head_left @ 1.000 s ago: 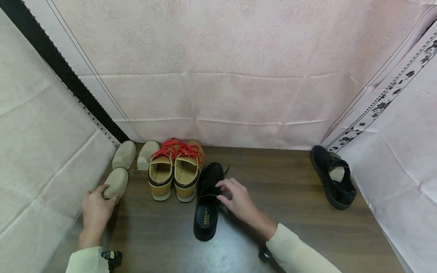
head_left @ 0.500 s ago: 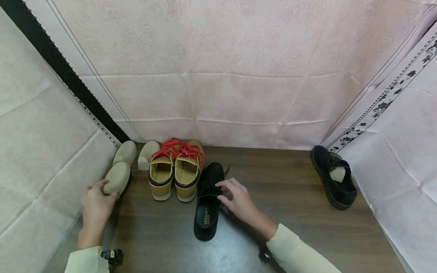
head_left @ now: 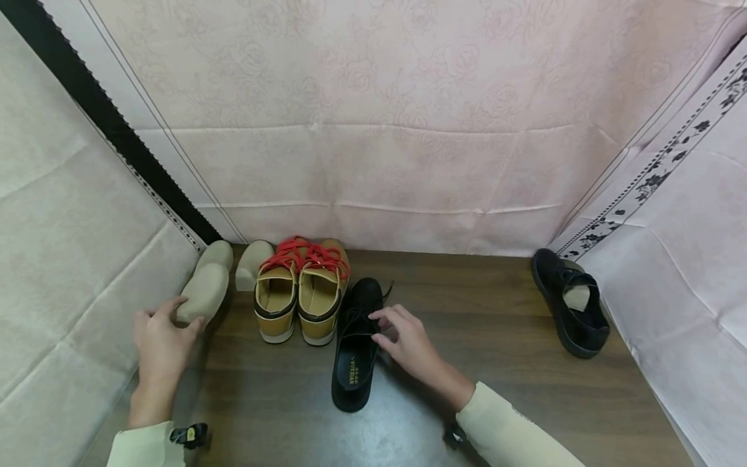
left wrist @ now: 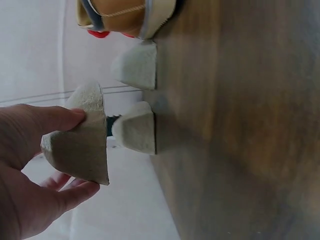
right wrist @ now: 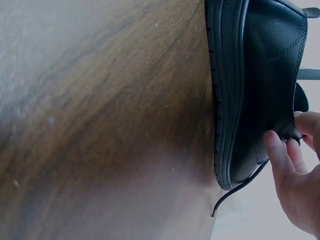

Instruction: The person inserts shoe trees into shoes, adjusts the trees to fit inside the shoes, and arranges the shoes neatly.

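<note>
My left hand (head_left: pixel 160 347) pinches a beige moulded-pulp shoe insert (head_left: pixel 204 293) between thumb and fingers. The left wrist view shows this held insert (left wrist: pixel 82 150) clear of the floor, its hollow toward the camera. A second insert (left wrist: pixel 137 129) stands on the floor just beyond it, and a third insert (head_left: pixel 253 264) sits beside the tan shoes. On the right, my right hand (head_left: pixel 408 340) holds the lacing edge of a black leather shoe (head_left: pixel 353 366), fingertips against its upper. A loose lace (right wrist: pixel 240 186) trails from that shoe.
Two tan shoes (head_left: pixel 318 311) with red laces stand between the inserts and the black shoe. Another black shoe (head_left: pixel 572 311) with a pale insert inside lies near the right cloth wall. Pale cloth (head_left: pixel 397 162) hangs along the back and sides of the wooden floor (head_left: pixel 467 298).
The insert in my left hand has moved up and slightly right in the head view, now overlapping the one behind it. My right hand and the black shoe stay put.
</note>
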{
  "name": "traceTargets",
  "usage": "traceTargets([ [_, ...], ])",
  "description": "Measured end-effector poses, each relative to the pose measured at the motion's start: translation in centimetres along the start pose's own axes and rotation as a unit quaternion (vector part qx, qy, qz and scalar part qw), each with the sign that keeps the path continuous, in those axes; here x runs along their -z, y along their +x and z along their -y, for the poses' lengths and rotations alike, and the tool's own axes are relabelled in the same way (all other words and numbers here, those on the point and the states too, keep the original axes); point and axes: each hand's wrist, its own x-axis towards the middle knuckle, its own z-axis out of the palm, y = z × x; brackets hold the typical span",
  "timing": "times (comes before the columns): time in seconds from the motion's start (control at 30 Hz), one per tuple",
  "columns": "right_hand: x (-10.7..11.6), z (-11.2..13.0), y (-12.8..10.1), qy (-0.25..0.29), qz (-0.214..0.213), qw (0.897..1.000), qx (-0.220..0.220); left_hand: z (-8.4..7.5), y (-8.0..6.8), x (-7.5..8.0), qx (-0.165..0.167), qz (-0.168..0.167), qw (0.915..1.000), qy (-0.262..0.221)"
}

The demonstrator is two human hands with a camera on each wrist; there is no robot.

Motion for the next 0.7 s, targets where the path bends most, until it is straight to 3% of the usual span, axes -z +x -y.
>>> traceTargets([
  [0.23, 0.0, -0.1, 0.1, -0.004, 0.002, 1.000, -0.001, -2.1, 0.0, 0.4, -0.032, -0.024, 0.9992, -0.008],
  [0.7, 0.1, 0.0, 0.1, -0.003, 0.006, 1.000, -0.002, -5.2, 0.1, 0.9, -0.075, 0.000, 0.9971, -0.015],
])
